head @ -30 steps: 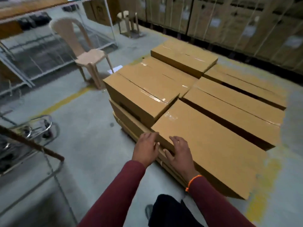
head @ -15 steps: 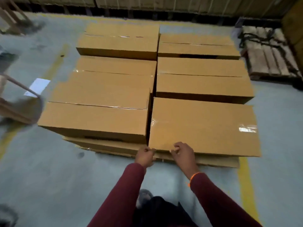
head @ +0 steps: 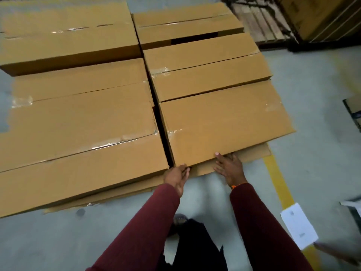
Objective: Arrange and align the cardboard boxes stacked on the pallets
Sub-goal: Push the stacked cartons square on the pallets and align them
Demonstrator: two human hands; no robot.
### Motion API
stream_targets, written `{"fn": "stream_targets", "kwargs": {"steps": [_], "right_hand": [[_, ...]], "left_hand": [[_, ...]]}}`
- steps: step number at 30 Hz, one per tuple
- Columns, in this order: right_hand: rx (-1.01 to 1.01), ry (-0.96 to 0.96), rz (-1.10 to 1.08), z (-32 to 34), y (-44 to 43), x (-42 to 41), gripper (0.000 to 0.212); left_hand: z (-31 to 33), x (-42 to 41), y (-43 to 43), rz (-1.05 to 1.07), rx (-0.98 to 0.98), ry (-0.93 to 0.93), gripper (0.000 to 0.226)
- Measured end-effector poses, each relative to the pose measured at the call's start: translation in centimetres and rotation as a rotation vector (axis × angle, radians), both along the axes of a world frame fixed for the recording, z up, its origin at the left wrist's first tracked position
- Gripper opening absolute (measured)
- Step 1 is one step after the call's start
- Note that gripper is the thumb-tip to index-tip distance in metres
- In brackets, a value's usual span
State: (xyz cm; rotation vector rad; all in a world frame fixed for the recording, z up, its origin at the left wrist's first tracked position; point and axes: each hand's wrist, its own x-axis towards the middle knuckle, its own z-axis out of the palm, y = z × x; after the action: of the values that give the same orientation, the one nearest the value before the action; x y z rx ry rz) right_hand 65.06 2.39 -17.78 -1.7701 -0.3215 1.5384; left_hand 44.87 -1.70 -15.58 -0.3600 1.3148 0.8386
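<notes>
stack: six long cardboard boxes (head: 82, 122) in two columns on the floor load | near-right box (head: 224, 126): likely stiff, bulky, tape-slick top, best held at near lower edge | left hand (head: 176, 176) curled on its corner | right hand (head: 228, 167) open under its edge

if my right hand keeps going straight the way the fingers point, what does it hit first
Probably the near edge of the nearest right-hand box: the right hand already reaches under it, above the flat cardboard sheet. Depth there is unclear.
</notes>
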Motion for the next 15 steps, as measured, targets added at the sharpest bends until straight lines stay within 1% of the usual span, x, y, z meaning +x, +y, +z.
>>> {"fn": "stream_targets", "kwargs": {"steps": [1, 3, 4, 7, 8, 10, 12, 15], "right_hand": [[-0.002, -0.044, 0.029, 0.2, 0.1, -0.3, 0.041], [-0.013, -0.067, 0.053, 0.1, -0.2, -0.4, 0.037], [-0.008, -0.081, 0.062, 0.3, -0.2, -0.5, 0.04], [-0.004, -0.119, 0.092, 0.4, -0.1, -0.6, 0.063], [-0.021, -0.129, 0.105, 0.3, -0.1, -0.6, 0.067], [-0.042, -0.193, 0.141, 0.2, -0.2, -0.9, 0.059], [-0.04, -0.337, 0.181, 0.0, -0.8, -1.4, 0.053], [-0.033, -0.565, 0.325, 0.1, -2.2, -3.1, 0.059]], "left_hand": [[-0.1, -0.2, 0.3, -0.017, -0.016, 0.002, 0.012], [-0.5, -0.5, 0.5, -0.037, -0.029, 0.0, 0.014], [-0.6, -0.6, 0.6, -0.036, -0.029, 0.005, 0.018], [-0.3, -0.4, 0.7, -0.046, -0.017, 0.028, 0.028], [-0.1, -0.3, 0.6, -0.06, -0.023, 0.045, 0.03], [0.0, -0.3, 0.5, -0.115, -0.04, 0.069, 0.025], [0.5, -0.2, 0.4, -0.201, -0.033, 0.074, 0.015], [1.6, -0.5, 0.2, -0.327, 0.0, 0.083, 0.019]]}}
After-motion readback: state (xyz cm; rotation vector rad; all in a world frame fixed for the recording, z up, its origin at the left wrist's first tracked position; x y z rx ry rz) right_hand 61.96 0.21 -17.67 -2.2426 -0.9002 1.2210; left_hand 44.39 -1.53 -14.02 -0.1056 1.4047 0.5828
